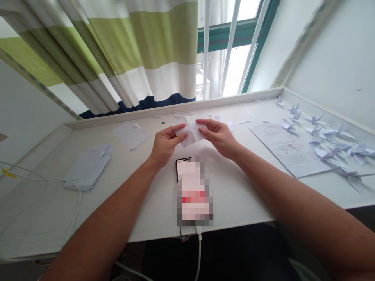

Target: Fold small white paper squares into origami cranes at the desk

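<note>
A small white paper square (191,132) with crossing creases is held up above the desk, between both hands. My left hand (167,144) pinches its left edge between thumb and fingers. On the opposite side, my right hand (218,136) grips the right edge in the same way. Below the paper, a phone (195,191) lies face up near the desk's front edge, its lit screen partly pixelated.
Several folded paper cranes (331,144) stand at the right, beside and on a written sheet (288,150). Stacked paper (88,168) and loose sheets (131,134) lie at the left. A white cable (199,249) hangs from the phone; another cable (78,203) crosses the desk's left side.
</note>
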A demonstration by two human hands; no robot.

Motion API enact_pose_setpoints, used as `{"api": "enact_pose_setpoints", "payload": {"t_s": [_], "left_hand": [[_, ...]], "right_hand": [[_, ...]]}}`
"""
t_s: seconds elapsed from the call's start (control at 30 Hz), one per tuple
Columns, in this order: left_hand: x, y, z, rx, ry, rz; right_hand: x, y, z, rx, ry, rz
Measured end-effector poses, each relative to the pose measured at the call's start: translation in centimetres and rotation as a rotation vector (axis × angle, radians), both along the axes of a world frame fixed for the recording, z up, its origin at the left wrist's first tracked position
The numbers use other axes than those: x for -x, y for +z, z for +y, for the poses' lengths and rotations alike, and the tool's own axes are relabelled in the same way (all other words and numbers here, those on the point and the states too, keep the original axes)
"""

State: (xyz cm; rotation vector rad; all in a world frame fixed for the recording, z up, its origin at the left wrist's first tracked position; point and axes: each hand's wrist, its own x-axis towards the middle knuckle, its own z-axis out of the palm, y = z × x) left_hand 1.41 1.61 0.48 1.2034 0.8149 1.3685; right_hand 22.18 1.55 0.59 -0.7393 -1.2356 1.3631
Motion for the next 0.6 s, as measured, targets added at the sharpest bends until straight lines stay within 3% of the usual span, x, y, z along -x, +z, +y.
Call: {"api": "enact_pose_setpoints", "payload": {"t_s": [0.23,0.37,0.6], "left_hand": [[0.9,0.2,0.5,-0.049,0.097,0.160],[1.3,0.3,0.6,-0.087,0.086,0.245],[1.0,0.1,0.6,-0.116,0.113,0.216]], "right_hand": [[0.1,-0.4,0.2,-0.023,-0.088,-0.075],[-0.3,-0.4,0.4,-0.059,-0.074,-0.123],[-0.6,-0.6,0.6,-0.147,-0.131,-0.196]]}}
